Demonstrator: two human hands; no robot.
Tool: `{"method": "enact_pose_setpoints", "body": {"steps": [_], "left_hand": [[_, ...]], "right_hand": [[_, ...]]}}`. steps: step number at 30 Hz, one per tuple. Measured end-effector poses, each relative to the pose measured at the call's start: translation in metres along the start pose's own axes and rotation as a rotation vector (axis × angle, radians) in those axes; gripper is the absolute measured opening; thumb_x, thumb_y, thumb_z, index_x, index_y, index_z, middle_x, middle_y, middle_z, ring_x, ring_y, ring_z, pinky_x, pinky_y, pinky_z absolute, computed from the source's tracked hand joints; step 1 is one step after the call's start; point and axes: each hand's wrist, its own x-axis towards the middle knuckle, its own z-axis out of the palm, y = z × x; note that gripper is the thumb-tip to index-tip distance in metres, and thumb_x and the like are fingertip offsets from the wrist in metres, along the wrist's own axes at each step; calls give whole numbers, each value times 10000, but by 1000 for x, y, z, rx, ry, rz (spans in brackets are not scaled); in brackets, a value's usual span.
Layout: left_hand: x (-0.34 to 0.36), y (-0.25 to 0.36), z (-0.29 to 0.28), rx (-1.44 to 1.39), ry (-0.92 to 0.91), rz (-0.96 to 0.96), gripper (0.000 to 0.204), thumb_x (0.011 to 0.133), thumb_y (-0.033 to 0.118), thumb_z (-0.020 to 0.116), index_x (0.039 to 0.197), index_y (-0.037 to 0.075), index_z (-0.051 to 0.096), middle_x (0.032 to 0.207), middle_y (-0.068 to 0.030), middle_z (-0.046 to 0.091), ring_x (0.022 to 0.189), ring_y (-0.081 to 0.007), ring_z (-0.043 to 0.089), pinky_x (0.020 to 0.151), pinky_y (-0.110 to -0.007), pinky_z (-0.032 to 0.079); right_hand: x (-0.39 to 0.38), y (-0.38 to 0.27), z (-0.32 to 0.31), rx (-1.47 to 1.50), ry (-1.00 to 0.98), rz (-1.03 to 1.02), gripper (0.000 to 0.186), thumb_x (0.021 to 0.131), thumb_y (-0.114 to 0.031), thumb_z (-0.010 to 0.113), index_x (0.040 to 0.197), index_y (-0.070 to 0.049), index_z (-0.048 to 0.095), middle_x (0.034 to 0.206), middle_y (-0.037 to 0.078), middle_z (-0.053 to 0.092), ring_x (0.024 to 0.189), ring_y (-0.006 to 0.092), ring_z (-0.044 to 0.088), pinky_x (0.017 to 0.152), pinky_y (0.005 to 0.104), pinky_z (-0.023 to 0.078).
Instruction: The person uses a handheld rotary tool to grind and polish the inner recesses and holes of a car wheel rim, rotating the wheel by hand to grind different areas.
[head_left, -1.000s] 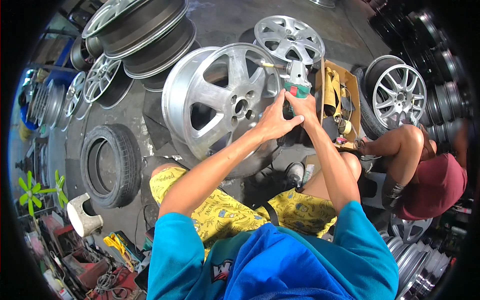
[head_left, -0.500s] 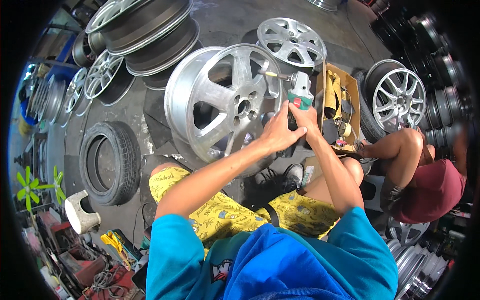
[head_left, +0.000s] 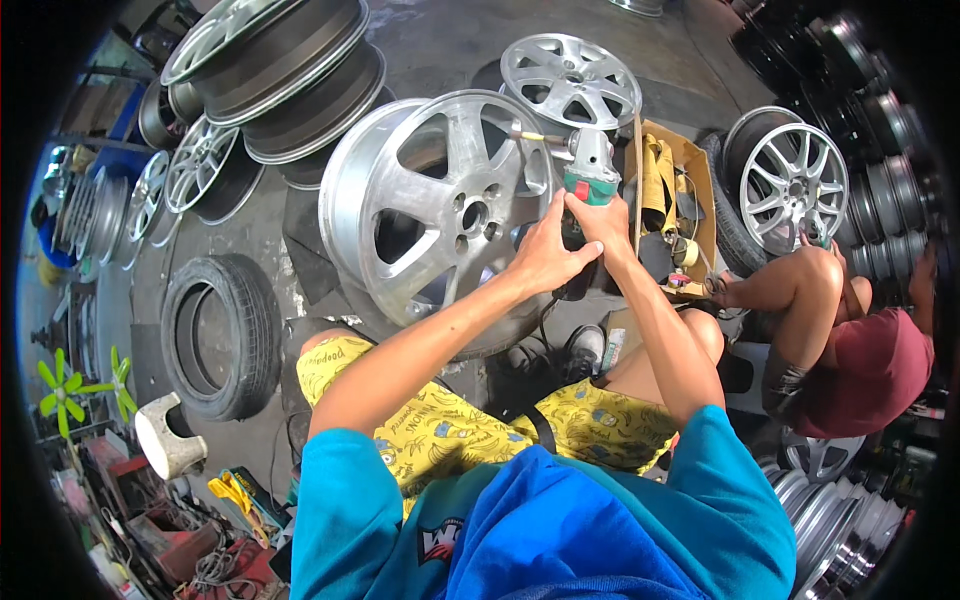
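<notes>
Power tool (head_left: 590,188) and silver wheel rim (head_left: 452,204) meet at the middle of the view, the tool just right of the rim's hub. From the left, a bright green fan blade (head_left: 62,389) comes first, then a white curved piece (head_left: 172,442) and a tyre (head_left: 252,335) lying on the floor. Above the tyre, large rims are stacked (head_left: 310,112). Next, the spoked rim stands tilted, the tool's slim shaft pointing at its upper right spokes; whether the tip touches cannot be told. The left hand (head_left: 552,250) and right hand (head_left: 610,222) are both wrapped around the green body. Beyond them lies another rim (head_left: 575,82). Farther right come an open cardboard box (head_left: 704,222) holding yellow material (head_left: 656,182), a many-spoked rim (head_left: 796,188), and a seated co-worker in dark red (head_left: 880,370).
</notes>
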Motion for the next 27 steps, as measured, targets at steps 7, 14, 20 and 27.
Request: {"method": "enact_pose_setpoints", "body": {"steps": [7,14,20,27], "left_hand": [[-24,4,10,-78,54,-30,1062,838,427,783,1562,-72,188,1469,-352,455,1333,-435,523,1098,-445,444],[5,-8,-2,-12,39,50,1048,825,437,794,1554,-63,231,1477,-322,465,1366,-419,494,1122,-456,418],[-27,-1,12,-3,65,1,1017,828,387,797,1548,-66,239,1449,-331,483,1309,-424,542,1058,-454,466],[-19,2,11,23,62,18,1031,831,409,791,1567,-38,225,1411,-349,511,1278,-430,566,1050,-459,470]], "right_hand": [[-2,19,-2,-100,-110,-83,518,690,-377,839,1015,11,729,905,132,768,829,206,737,771,365,573],[6,2,5,-35,-25,55,404,747,-300,816,998,4,730,907,88,755,809,143,693,731,341,553],[-14,17,-6,-2,-152,78,422,749,-300,836,1024,2,727,935,78,759,831,131,699,764,316,563],[-15,8,-10,170,-178,201,337,820,-234,802,1051,-1,726,966,38,740,850,110,675,754,298,540]]}}
